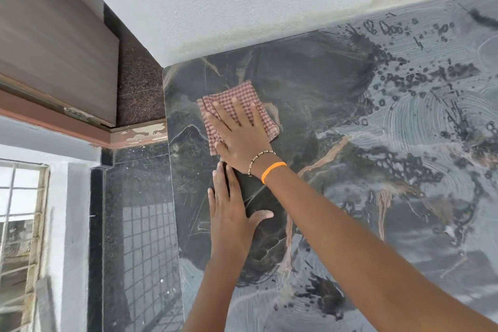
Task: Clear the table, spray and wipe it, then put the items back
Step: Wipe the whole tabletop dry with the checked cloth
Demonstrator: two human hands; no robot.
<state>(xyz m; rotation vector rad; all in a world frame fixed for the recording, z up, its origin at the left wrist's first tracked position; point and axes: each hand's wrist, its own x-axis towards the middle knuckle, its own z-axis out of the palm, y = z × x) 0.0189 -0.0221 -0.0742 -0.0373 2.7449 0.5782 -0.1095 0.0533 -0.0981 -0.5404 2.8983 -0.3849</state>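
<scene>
So the right hand [239, 135] is flat on a red-and-white checked cloth [237, 105], fingers spread, palm pressing it down on the dark marble table [310, 94] near the far left corner by the white wall [215, 3]. It isn't gripping the cloth, just pinning it. The left hand [231, 213] lies open on the table right behind it, fingertips almost at the right wrist, thumb out to the side. An orange band [272, 171] and a beaded bracelet [260, 160] sit on the right wrist. The patch around the cloth looks dark and clean, while the right side has greyish soapy swirls and droplets [420, 127].
</scene>
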